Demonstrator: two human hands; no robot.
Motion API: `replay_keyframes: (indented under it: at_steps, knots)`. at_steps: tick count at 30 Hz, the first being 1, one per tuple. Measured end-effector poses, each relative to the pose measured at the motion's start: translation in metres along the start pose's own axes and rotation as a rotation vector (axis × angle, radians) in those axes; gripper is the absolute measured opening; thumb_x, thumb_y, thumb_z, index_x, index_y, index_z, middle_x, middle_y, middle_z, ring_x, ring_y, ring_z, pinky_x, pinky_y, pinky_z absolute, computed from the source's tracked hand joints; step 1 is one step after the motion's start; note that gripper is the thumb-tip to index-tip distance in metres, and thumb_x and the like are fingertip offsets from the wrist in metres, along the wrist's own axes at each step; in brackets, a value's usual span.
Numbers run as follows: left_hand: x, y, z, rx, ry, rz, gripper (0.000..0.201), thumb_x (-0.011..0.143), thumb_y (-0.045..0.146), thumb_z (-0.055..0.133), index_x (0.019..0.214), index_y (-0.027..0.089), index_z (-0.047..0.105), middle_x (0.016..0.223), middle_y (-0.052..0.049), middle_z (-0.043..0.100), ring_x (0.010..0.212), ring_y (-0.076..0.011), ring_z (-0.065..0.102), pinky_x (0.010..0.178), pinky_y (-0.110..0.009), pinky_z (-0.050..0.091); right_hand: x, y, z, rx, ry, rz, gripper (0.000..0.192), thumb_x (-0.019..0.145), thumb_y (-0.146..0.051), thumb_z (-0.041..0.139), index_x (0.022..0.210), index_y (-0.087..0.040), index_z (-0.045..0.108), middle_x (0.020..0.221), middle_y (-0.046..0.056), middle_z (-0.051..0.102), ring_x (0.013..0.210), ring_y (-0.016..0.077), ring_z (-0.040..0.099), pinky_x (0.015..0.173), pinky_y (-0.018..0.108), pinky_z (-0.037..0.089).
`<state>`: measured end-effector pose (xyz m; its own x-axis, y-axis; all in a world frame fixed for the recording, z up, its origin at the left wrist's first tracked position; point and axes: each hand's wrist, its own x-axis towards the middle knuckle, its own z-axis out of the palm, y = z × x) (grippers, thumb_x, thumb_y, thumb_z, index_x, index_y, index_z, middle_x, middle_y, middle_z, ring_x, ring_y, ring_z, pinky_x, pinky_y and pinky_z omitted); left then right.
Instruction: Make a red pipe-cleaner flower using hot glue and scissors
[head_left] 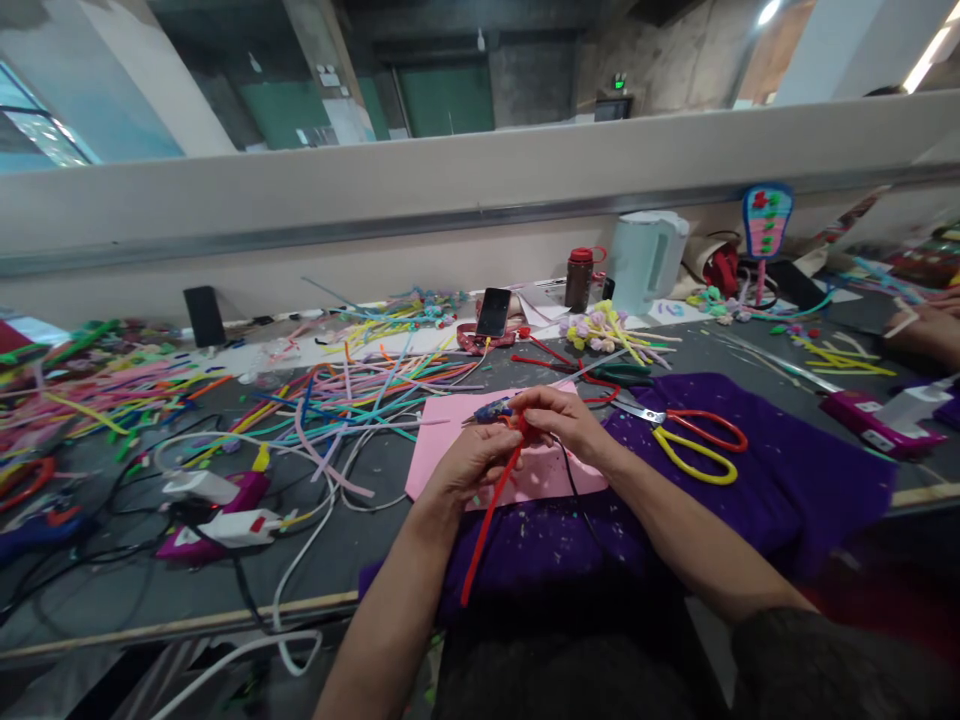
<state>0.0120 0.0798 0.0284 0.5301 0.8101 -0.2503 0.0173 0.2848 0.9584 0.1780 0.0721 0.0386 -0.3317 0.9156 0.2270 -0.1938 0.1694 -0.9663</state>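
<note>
A red pipe cleaner [490, 530] hangs down from between my two hands, its upper end bent or bunched at the fingertips. My left hand [480, 458] pinches it from the left side. My right hand [559, 425] closes on the same red bunch from the right, fingers curled over it. Just behind the hands lies a blue tool with a dark tip [491, 409], mostly hidden; a black cord [574, 475] runs below my right hand. Under both hands is a pink sheet [435, 455] on a purple cloth [750, 520].
Scissors [694, 430] with red and yellow handles lie to the right. Loose pipe cleaners [360, 400] spread leftward, near power strips [217, 515] and white cables. A phone [493, 313], a bottle [579, 280] and a kettle [646, 260] stand behind. Another person's hand [926, 335] is far right.
</note>
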Motion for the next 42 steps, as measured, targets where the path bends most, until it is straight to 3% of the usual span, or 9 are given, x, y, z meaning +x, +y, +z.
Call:
replay_keyframes:
  at_steps: [3, 9, 13, 17, 22, 25, 32, 37, 42]
  knots:
    - [-0.001, 0.000, 0.001, 0.045, -0.007, 0.004, 0.031, 0.065, 0.040, 0.062, 0.064, 0.009, 0.058, 0.043, 0.002, 0.048, 0.027, -0.0005, 0.024, 0.030, -0.018, 0.009, 0.000, 0.001, 0.001, -0.069, 0.012, -0.013, 0.022, 0.073, -0.024, 0.053, 0.094, -0.017, 0.058, 0.072, 0.000, 0.059, 0.055, 0.0081, 0.051, 0.048, 0.019, 0.038]
    - [0.001, 0.001, 0.004, -0.017, 0.037, 0.027, 0.024, 0.064, 0.033, 0.064, 0.068, 0.010, 0.056, 0.058, -0.003, 0.060, 0.030, 0.0004, 0.030, 0.030, -0.015, 0.013, 0.001, 0.000, -0.004, -0.212, 0.025, -0.076, 0.030, 0.075, -0.032, 0.052, 0.100, -0.017, 0.055, 0.077, 0.001, 0.060, 0.057, 0.0088, 0.052, 0.047, 0.018, 0.038]
    - [0.002, 0.005, 0.000, -0.101, 0.093, 0.068, 0.023, 0.065, 0.031, 0.064, 0.068, 0.012, 0.054, 0.058, -0.001, 0.060, 0.029, 0.0011, 0.030, 0.029, -0.013, 0.017, 0.005, -0.006, -0.019, -0.412, 0.279, -0.220, 0.028, 0.075, -0.035, 0.053, 0.097, -0.017, 0.055, 0.086, 0.002, 0.058, 0.059, 0.0082, 0.052, 0.052, 0.019, 0.040]
    - [0.000, 0.008, 0.001, -0.172, 0.161, 0.091, 0.022, 0.065, 0.029, 0.065, 0.074, 0.012, 0.054, 0.057, 0.002, 0.058, 0.029, 0.0022, 0.029, 0.029, -0.012, 0.020, 0.007, -0.006, -0.029, -0.532, 0.416, -0.208, 0.018, 0.078, -0.032, 0.045, 0.072, -0.016, 0.051, 0.060, -0.004, 0.048, 0.049, 0.0070, 0.044, 0.047, 0.018, 0.034]
    - [-0.001, 0.009, 0.003, -0.203, 0.159, 0.119, 0.021, 0.064, 0.028, 0.065, 0.069, 0.011, 0.053, 0.057, 0.002, 0.058, 0.030, 0.0022, 0.030, 0.028, -0.012, 0.020, 0.007, -0.001, -0.023, -0.732, 0.351, -0.227, 0.028, 0.080, -0.027, 0.039, 0.054, -0.015, 0.043, 0.049, -0.006, 0.035, 0.047, 0.0060, 0.033, 0.046, 0.019, 0.024]
    - [0.000, 0.007, 0.002, -0.215, 0.167, 0.142, 0.021, 0.065, 0.028, 0.064, 0.069, 0.012, 0.052, 0.060, 0.001, 0.059, 0.031, 0.0019, 0.032, 0.029, -0.011, 0.021, 0.008, 0.003, -0.018, -0.789, 0.306, -0.214, 0.033, 0.081, -0.029, 0.040, 0.051, -0.015, 0.042, 0.046, -0.006, 0.035, 0.045, 0.0058, 0.033, 0.045, 0.019, 0.023]
    - [0.002, 0.004, 0.001, -0.222, 0.159, 0.144, 0.022, 0.065, 0.030, 0.065, 0.070, 0.012, 0.053, 0.060, 0.001, 0.059, 0.031, 0.0010, 0.033, 0.030, -0.013, 0.022, 0.009, 0.010, -0.015, -0.701, 0.194, -0.211, 0.022, 0.078, -0.029, 0.047, 0.076, -0.014, 0.063, 0.066, 0.000, 0.059, 0.052, 0.0070, 0.049, 0.049, 0.017, 0.035]
    - [-0.001, 0.008, 0.003, -0.232, 0.183, 0.122, 0.023, 0.063, 0.029, 0.066, 0.073, 0.011, 0.054, 0.058, 0.002, 0.059, 0.031, 0.0002, 0.035, 0.029, -0.013, 0.022, 0.010, 0.014, -0.019, -0.627, 0.210, -0.220, 0.018, 0.075, -0.027, 0.051, 0.081, -0.016, 0.064, 0.073, 0.001, 0.062, 0.053, 0.0079, 0.052, 0.050, 0.019, 0.040]
    - [-0.003, 0.009, 0.003, -0.251, 0.147, 0.084, 0.022, 0.065, 0.030, 0.063, 0.073, 0.012, 0.054, 0.049, 0.004, 0.054, 0.029, -0.0001, 0.032, 0.028, -0.013, 0.020, 0.012, 0.019, -0.027, -0.508, 0.189, -0.097, 0.015, 0.071, -0.025, 0.053, 0.077, -0.014, 0.061, 0.064, 0.000, 0.059, 0.046, 0.0082, 0.052, 0.042, 0.018, 0.039]
